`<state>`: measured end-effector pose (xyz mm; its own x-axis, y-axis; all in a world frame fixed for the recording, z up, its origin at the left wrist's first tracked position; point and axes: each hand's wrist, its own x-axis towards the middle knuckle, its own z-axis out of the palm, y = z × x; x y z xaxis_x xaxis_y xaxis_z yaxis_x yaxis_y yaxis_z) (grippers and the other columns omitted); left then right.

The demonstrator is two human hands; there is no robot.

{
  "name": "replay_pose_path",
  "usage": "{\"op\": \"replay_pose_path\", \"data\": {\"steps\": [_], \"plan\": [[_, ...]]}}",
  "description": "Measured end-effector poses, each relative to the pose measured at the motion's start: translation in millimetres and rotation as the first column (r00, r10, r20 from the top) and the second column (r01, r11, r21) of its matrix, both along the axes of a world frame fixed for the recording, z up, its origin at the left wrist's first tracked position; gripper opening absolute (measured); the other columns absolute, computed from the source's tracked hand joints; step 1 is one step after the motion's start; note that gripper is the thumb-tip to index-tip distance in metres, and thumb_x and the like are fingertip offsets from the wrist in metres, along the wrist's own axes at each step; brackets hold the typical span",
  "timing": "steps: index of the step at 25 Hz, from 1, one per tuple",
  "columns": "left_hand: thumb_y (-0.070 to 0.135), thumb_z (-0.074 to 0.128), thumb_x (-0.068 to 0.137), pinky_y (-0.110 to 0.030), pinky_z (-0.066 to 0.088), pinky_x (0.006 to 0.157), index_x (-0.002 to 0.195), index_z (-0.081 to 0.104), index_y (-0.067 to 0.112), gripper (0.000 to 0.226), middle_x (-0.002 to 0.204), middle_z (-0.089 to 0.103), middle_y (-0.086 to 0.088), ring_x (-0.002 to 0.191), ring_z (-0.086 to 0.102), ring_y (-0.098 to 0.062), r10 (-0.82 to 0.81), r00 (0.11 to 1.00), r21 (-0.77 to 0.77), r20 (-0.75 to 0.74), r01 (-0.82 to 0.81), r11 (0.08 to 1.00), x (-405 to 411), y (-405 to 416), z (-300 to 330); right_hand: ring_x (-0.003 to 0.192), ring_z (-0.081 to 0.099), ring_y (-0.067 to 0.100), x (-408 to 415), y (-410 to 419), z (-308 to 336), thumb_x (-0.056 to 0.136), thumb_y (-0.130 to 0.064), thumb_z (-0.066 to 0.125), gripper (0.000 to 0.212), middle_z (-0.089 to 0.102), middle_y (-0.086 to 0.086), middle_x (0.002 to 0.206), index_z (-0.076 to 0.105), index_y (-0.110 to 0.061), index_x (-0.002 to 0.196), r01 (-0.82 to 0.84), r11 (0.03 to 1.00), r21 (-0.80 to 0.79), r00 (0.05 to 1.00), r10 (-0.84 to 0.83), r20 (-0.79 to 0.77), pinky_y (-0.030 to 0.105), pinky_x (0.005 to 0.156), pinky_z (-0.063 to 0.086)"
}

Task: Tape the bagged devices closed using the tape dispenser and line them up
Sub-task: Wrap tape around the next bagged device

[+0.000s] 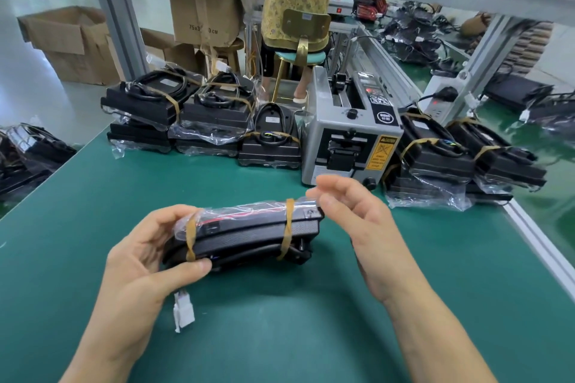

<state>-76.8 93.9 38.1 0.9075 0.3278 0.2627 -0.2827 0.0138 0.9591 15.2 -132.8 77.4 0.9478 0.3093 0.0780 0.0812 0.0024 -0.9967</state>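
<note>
Head view: the bagged device is held on edge just above the green worktop, in front of the person and well short of the tape dispenser. The left hand is clamped on its left end, thumb beneath and fingers over the top. The right hand is loosely apart, fingertips at the upper right corner of the bag, gripping nothing firmly as far as can be seen. Two brown tape bands already wrap the device. A white connector dangles below the left hand on its lead. Risk, in my judgement: with one hand carrying the weight, the slick film could slip, and the hanging connector could snag or drag when the device is moved. Finished bagged units are stacked along the far edge to the left of the dispenser, with more to its right. The right-hand stack sits close to the worktop's aluminium side rail, leaving little margin there. Open room lies in the near centre and left of the worktop
</note>
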Motion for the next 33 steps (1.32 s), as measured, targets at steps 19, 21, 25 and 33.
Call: {"op": "replay_pose_path", "data": {"steps": [19,21,25,33], "plan": [[0.033,0.068,0.080,-0.016,0.030,0.083,0.133,0.045,0.046,0.059,0.127,0.052,0.024,0.107,0.047,-0.002,-0.066,0.995,0.907,-0.076,0.096,0.409,40,-69,64,0.078,0.055,0.018,30,20,5,0.080,-0.010,0.054,0.018,0.065,-0.002,0.080,0.064,-0.019,0.092,-0.026,0.967,0.253,0.762,0.183,-0.621,0.031,0.069,0.039],[0.032,0.073,0.076,-0.023,0.037,0.086,0.126,0.055,0.042,0.054,0.111,0.063,0.016,0.102,0.054,-0.007,-0.057,0.994,0.882,-0.098,0.113,0.458,41,-69,66,0.078,0.054,0.014,29,16,-1,0.085,-0.013,0.055,0.018,0.068,-0.009,0.075,0.068,-0.025,0.082,0.020,0.971,0.240,0.774,0.137,-0.618,0.034,0.076,0.034],[0.044,0.066,0.062,-0.031,0.045,0.081,0.110,0.066,0.034,0.049,0.096,0.068,0.013,0.090,0.060,-0.010,-0.013,0.993,0.859,-0.115,0.106,0.501,37,-64,68,0.075,0.055,0.009,22,16,-13,0.083,-0.013,0.063,0.018,0.069,-0.008,0.078,0.073,-0.028,0.078,-0.061,0.989,0.134,0.884,0.116,-0.452,0.031,0.080,0.032],[0.047,0.057,0.058,-0.029,0.046,0.073,0.102,0.065,0.039,0.046,0.092,0.065,0.020,0.087,0.057,-0.008,0.129,0.983,0.860,-0.129,0.046,0.508,31,-70,64,0.062,0.059,-0.014,46,5,-20,0.087,-0.017,0.067,0.015,0.070,-0.020,0.070,0.069,-0.026,0.075,0.501,0.865,-0.012,0.859,-0.499,-0.113,0.000,0.056,0.041]]}}
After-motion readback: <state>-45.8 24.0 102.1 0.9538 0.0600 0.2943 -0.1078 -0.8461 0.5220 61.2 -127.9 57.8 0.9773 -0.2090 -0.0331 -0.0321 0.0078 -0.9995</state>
